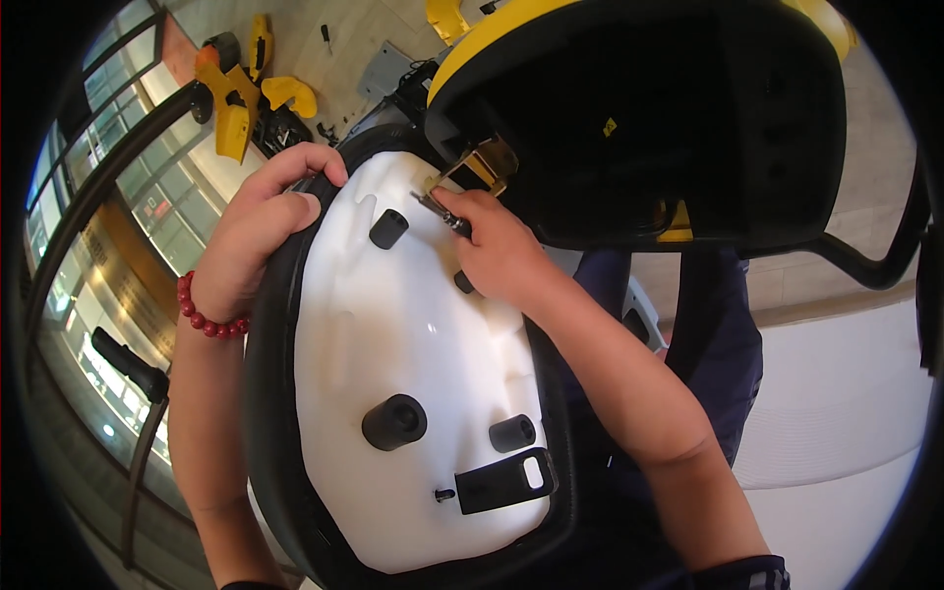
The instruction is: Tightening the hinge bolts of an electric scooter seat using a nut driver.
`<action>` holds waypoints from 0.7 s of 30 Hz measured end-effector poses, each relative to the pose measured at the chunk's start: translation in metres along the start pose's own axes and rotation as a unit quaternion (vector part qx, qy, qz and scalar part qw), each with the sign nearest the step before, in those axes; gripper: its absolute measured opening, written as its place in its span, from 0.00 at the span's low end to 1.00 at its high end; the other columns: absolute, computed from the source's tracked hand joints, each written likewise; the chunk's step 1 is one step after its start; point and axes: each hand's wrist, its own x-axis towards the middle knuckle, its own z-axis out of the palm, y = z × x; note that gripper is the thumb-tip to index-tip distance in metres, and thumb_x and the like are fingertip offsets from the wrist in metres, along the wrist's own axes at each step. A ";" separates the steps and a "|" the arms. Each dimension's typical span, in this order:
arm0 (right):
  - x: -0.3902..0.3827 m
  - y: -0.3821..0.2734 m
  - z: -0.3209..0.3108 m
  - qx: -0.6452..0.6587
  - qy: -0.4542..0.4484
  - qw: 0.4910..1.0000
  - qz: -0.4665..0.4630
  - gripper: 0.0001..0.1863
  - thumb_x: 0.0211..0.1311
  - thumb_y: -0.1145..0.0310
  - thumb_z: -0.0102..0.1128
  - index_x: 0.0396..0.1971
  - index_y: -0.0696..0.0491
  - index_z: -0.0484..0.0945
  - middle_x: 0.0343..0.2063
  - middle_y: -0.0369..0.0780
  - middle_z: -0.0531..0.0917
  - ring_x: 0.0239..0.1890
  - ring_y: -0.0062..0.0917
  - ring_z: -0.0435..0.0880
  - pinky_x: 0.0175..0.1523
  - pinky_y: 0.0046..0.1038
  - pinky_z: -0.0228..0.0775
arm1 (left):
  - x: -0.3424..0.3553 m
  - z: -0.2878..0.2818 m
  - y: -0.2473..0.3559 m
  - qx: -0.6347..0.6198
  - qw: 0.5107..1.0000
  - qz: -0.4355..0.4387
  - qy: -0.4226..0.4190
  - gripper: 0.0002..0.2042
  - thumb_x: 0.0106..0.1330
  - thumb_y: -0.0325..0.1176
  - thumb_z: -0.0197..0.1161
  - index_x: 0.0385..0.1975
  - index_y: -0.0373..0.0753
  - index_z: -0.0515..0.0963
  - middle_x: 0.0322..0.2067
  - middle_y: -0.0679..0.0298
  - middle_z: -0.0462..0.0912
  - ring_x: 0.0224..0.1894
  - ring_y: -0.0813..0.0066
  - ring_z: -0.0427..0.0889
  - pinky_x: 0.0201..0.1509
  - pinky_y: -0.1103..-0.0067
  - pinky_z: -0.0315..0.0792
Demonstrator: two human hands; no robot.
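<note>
A scooter seat (329, 433), turned with its white underside up, lies in front of me with black padding around its rim. My left hand (270, 206) wraps its fingers and thumb over the seat's far left edge. My right hand (487, 241) closes on a small metal tool with a dark grip (454, 222), beside the brass-coloured hinge bracket (484, 165) at the seat's far end. The tool's exact kind is partly hidden by my fingers. Black rubber bumpers (395, 423) and a black strap (503, 482) sit on the white underside.
A large black panel with a yellow edge (649, 128) stands at the far right. Yellow body parts (236, 113) and a screwdriver (325, 37) lie on the floor at the far left. At left are a dark curved bar (108, 157) and windows. Dark-trousered legs (710, 344) show behind my right arm.
</note>
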 end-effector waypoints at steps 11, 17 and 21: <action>-0.001 -0.006 0.001 -0.048 -0.015 0.999 0.007 0.28 0.51 0.76 0.45 0.56 0.47 0.63 0.52 0.41 0.67 0.48 0.39 0.72 0.53 0.33 0.64 | 0.000 -0.004 -0.002 0.049 0.999 0.007 -0.015 0.10 0.50 0.29 0.48 0.33 0.37 0.70 0.31 0.68 0.71 0.31 0.85 0.69 0.35 0.88 0.64; 0.005 -0.005 0.006 -0.065 -0.011 0.998 -0.024 0.26 0.51 0.74 0.47 0.55 0.50 0.63 0.50 0.45 0.68 0.46 0.42 0.73 0.51 0.36 0.65 | 0.002 -0.006 -0.001 0.025 0.999 0.018 -0.018 0.11 0.50 0.29 0.48 0.33 0.36 0.70 0.31 0.68 0.71 0.33 0.85 0.68 0.37 0.88 0.64; 0.006 -0.005 0.010 -0.051 0.009 0.999 -0.018 0.26 0.51 0.75 0.48 0.54 0.51 0.63 0.49 0.46 0.68 0.45 0.43 0.73 0.50 0.37 0.66 | 0.005 -0.016 -0.007 0.035 0.998 0.003 -0.050 0.12 0.50 0.29 0.48 0.35 0.36 0.70 0.33 0.67 0.70 0.35 0.84 0.68 0.40 0.87 0.63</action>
